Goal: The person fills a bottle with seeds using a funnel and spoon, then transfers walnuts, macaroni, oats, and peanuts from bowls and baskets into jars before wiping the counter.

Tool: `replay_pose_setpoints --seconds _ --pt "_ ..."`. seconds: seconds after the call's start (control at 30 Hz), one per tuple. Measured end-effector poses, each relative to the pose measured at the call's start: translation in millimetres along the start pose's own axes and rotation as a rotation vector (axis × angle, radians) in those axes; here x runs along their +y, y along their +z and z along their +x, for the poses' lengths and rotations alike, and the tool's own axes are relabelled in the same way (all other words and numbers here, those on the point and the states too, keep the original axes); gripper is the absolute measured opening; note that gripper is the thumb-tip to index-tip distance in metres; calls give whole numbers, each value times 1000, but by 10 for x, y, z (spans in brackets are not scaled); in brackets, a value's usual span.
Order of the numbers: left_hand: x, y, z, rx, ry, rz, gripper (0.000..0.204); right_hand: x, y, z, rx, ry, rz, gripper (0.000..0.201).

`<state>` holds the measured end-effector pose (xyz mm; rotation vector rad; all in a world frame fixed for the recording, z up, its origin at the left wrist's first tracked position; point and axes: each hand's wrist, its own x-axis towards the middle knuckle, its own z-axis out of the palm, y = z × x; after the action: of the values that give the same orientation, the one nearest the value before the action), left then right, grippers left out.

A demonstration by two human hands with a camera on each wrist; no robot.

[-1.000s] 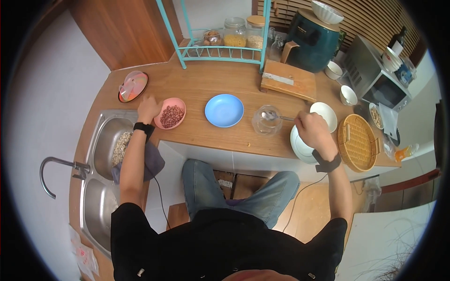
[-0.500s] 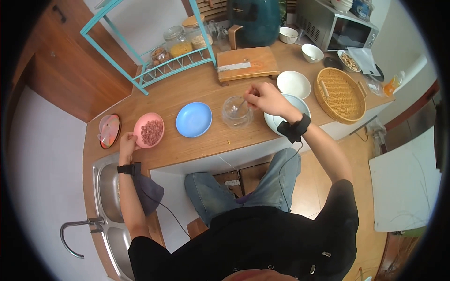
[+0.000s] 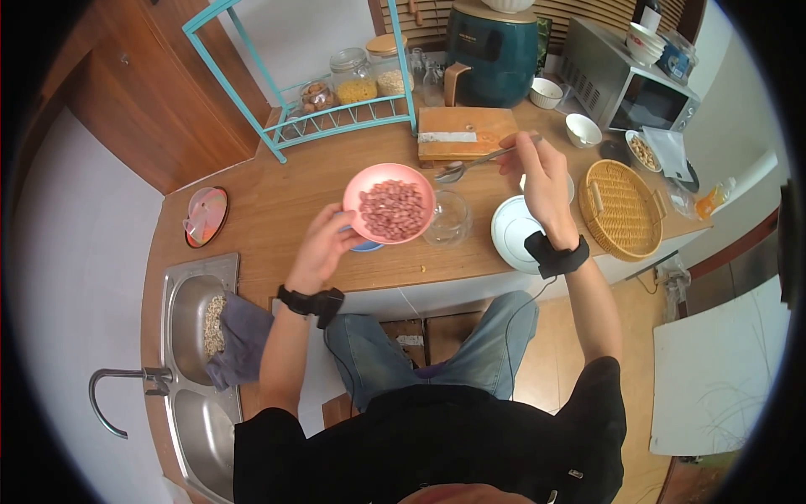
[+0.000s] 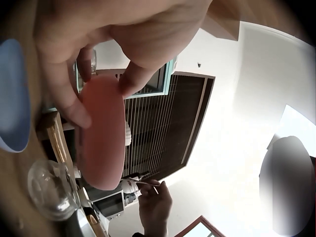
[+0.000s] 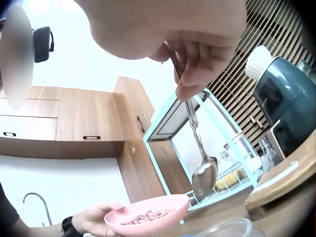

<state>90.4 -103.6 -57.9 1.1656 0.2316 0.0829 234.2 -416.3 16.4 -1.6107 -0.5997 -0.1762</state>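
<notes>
The left hand [image 3: 321,245] grips the rim of a pink bowl [image 3: 358,186] of reddish-brown beans or nuts [image 3: 393,210], held above the counter and partly over a blue plate [image 3: 368,246]. In the left wrist view the pink bowl [image 4: 102,136] is seen edge-on between thumb and fingers. The right hand [image 3: 541,181] pinches a metal spoon [image 3: 452,174] by its handle, bowl end pointing left near the pink bowl and above a glass jar [image 3: 449,220]. The spoon [image 5: 204,177] hangs downward in the right wrist view and looks bare.
Right of the jar stands a pale bowl [image 3: 514,235], with a wicker tray [image 3: 623,210] beyond. A wooden board [image 3: 466,133], teal rack [image 3: 336,128] and green appliance [image 3: 491,59] are behind. A sink [image 3: 189,336] with a grey cloth [image 3: 243,340] lies left.
The left hand has lifted the pink bowl from the counter's left side and carried it right, over the blue plate. The right hand has raised the spoon out of the jar.
</notes>
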Motion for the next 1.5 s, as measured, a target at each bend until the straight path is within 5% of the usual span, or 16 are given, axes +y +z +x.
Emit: replay_pose_setpoints --seconds 0.47,0.97,1.5 --pt "-188 308 200 54 51 11 43 384 -74 -216 -198 36 29 30" --pt "-229 460 262 60 24 -12 45 666 25 -183 -161 687 599 31" --pt "-313 380 137 108 70 -15 44 411 -348 -14 -57 572 481 32"
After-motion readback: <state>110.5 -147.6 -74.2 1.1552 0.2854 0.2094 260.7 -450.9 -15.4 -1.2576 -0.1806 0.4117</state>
